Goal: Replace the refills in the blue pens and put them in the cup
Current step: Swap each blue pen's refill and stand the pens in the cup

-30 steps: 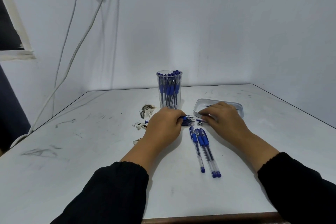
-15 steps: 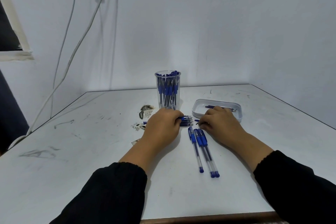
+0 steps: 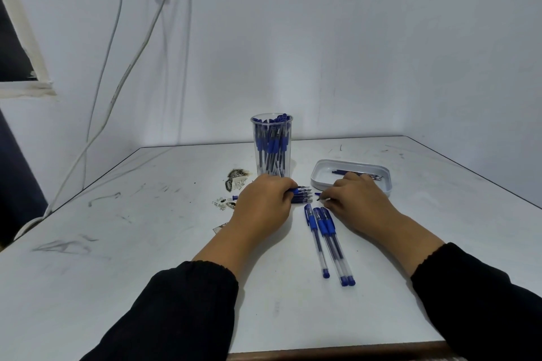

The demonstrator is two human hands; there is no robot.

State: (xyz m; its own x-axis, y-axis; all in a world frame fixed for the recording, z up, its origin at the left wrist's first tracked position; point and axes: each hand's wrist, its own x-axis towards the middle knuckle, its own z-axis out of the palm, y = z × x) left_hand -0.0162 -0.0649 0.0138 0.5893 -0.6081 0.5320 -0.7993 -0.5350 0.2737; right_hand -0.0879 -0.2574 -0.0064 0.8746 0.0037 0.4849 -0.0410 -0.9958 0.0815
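Just past my left hand [image 3: 264, 202], the cup [image 3: 271, 143] is already packed with pens. Left fingers curl around loose refills [image 3: 302, 195]; right hand [image 3: 356, 199] pinches a small tip. Three pens [image 3: 327, 239] beneath my right fingers remain.

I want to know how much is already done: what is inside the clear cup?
The clear cup holds many blue pens standing upright, packed together. Its base is hidden behind the left hand, so their lower ends cannot be seen.
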